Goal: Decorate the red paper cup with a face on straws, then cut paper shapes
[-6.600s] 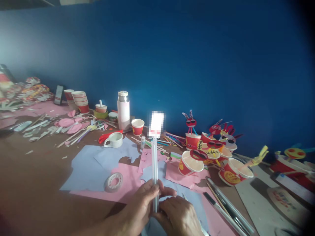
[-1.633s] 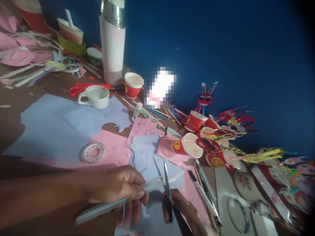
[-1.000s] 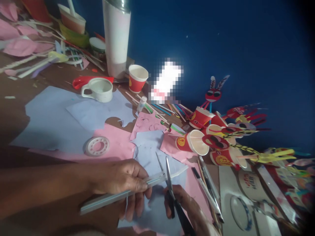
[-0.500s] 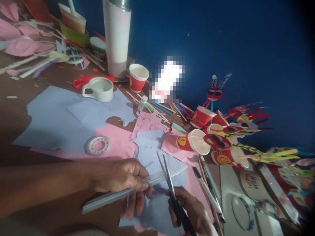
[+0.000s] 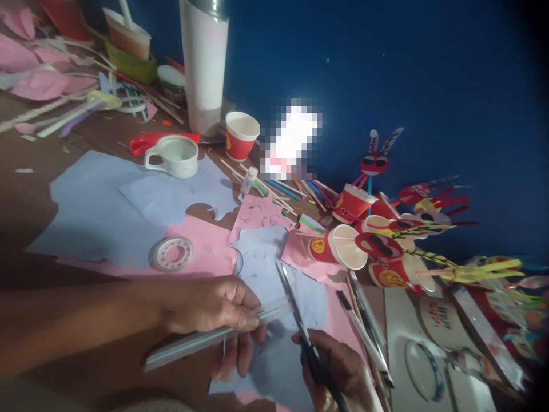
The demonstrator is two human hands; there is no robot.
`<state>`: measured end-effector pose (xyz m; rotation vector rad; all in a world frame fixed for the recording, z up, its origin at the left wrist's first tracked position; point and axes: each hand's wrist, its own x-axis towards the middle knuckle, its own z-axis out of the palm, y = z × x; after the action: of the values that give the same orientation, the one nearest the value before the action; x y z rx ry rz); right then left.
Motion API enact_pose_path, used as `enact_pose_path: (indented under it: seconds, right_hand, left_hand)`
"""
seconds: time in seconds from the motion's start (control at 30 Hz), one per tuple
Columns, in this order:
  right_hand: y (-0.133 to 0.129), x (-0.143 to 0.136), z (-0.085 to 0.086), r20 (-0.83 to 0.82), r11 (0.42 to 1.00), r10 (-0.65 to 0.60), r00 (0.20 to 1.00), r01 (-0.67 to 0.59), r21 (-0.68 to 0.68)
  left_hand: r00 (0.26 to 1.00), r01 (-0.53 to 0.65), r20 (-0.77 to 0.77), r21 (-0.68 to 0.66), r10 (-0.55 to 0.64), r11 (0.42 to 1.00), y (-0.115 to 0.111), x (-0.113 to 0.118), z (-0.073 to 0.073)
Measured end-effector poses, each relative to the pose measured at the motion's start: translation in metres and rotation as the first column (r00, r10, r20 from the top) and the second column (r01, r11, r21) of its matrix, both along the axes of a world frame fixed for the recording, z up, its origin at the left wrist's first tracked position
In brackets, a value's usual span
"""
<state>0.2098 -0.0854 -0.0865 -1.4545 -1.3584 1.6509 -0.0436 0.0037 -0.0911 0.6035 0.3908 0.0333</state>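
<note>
My left hand (image 5: 229, 320) is closed around a long, flat whitish strip (image 5: 184, 347) with a blue line along it. Its see-through right end reaches the blades of a pair of scissors (image 5: 295, 312). The black handles sit in my right hand (image 5: 338, 366), and the blades look nearly together. Below both hands lie cut sheets of blue paper (image 5: 268, 246) and pink paper (image 5: 210, 234). A white ring-shaped tape roll (image 5: 172, 253) rests on the paper beyond my left wrist.
A white mug (image 5: 178, 157), a paper cup (image 5: 241, 136) and a tall white flask (image 5: 205, 68) stand at the back. Right of my hands are pens (image 5: 364, 332), tipped cups (image 5: 338, 246) and red paper figures (image 5: 374, 163). Thin sticks (image 5: 278, 194) lie near the wall.
The scissor blades have come together, and the strip's end that stuck out past them no longer shows there. My right hand has shifted slightly right; my left hand has hardly moved.
</note>
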Motion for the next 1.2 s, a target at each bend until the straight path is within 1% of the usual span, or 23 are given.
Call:
enact_pose_path:
  seconds: [0.17,0.23,0.27,0.3,0.33,0.4,0.43,0.47,0.5,0.53,0.6,0.7,0.77,0.83,0.9,0.97,1.03,1.1,1.13,1.17,1.2]
  right_hand:
    - [0.000,0.005,0.007,0.086,1.000,-0.032,0.996,0.031,0.003]
    - [0.001,0.010,0.010,0.173,1.000,-0.031,0.984,0.031,0.002]
    - [0.001,0.013,0.012,0.250,0.999,-0.024,0.968,0.017,0.029]
    - [0.001,0.017,0.013,0.349,0.997,-0.014,0.937,-0.013,0.074]
    - [0.000,0.020,0.014,0.464,0.990,-0.009,0.886,-0.057,0.129]
    - [-0.002,0.027,0.013,0.686,0.954,-0.048,0.726,-0.171,0.247]
    - [-0.003,0.031,0.011,0.763,0.930,-0.081,0.641,-0.227,0.289]
    - [-0.004,0.035,0.008,0.814,0.905,-0.113,0.569,-0.279,0.320]
    - [-0.006,0.038,0.006,0.846,0.879,-0.142,0.514,-0.328,0.347]
    - [-0.007,0.042,0.003,0.865,0.851,-0.161,0.475,-0.377,0.365]
    - [-0.009,0.048,-0.004,0.890,0.804,-0.174,0.422,-0.460,0.376]
    - [-0.012,0.053,-0.013,0.908,0.758,-0.212,0.363,-0.525,0.387]
    - [-0.013,0.054,-0.019,0.909,0.739,-0.243,0.338,-0.542,0.399]
    - [-0.015,0.054,-0.025,0.912,0.735,-0.259,0.319,-0.547,0.400]
    - [-0.016,0.055,-0.029,0.909,0.740,-0.267,0.320,-0.536,0.406]
    - [-0.019,0.057,-0.028,0.899,0.746,-0.283,0.334,-0.513,0.425]
    - [-0.021,0.058,-0.021,0.895,0.763,-0.301,0.328,-0.481,0.432]
    - [-0.023,0.054,-0.009,0.896,0.784,-0.304,0.324,-0.449,0.429]
    - [-0.024,0.050,-0.002,0.889,0.790,-0.295,0.349,-0.434,0.433]
    - [-0.023,0.044,0.006,0.872,0.795,-0.283,0.400,-0.411,0.446]
    - [-0.022,0.035,0.013,0.833,0.798,-0.274,0.481,-0.370,0.476]
  left_hand:
    - [1.000,-0.026,0.017,0.012,0.026,1.000,-0.001,0.001,-0.004]
    - [0.999,-0.040,0.023,0.014,0.039,0.999,0.000,0.000,-0.002]
    - [0.999,-0.048,0.020,0.017,0.048,0.999,0.001,0.000,0.000]
    - [0.998,-0.061,0.010,0.022,0.061,0.998,0.001,0.000,0.002]
    - [0.997,-0.081,-0.007,0.031,0.081,0.996,0.002,-0.001,0.005]
    - [0.987,-0.148,-0.051,0.062,0.151,0.987,0.003,-0.001,0.011]
    - [0.978,-0.188,-0.073,0.081,0.194,0.979,0.003,0.000,0.014]
    - [0.966,-0.231,-0.096,0.100,0.240,0.968,0.003,0.001,0.017]
    - [0.951,-0.274,-0.116,0.117,0.287,0.955,0.003,0.002,0.020]
    - [0.934,-0.317,-0.130,0.130,0.333,0.939,0.003,0.003,0.022]
    - [0.893,-0.404,-0.151,0.144,0.423,0.904,0.003,0.006,0.026]
    - [0.823,-0.535,-0.133,0.147,0.553,0.832,0.003,0.009,0.032]
    - [0.778,-0.602,-0.113,0.148,0.618,0.785,0.003,0.011,0.037]
    - [0.743,-0.647,-0.094,0.156,0.663,0.747,0.004,0.014,0.043]
    - [0.713,-0.682,-0.063,0.167,0.698,0.712,0.004,0.016,0.049]
    - [0.684,-0.714,-0.032,0.176,0.729,0.678,0.005,0.020,0.052]
    - [0.655,-0.740,-0.015,0.186,0.755,0.646,0.005,0.023,0.053]
    - [0.635,-0.757,-0.005,0.194,0.772,0.624,0.004,0.028,0.053]
    - [0.630,-0.762,0.004,0.196,0.776,0.617,0.003,0.030,0.053]
    - [0.627,-0.765,0.012,0.197,0.779,0.613,0.002,0.033,0.053]
    - [0.623,-0.769,0.017,0.194,0.782,0.609,0.000,0.035,0.053]
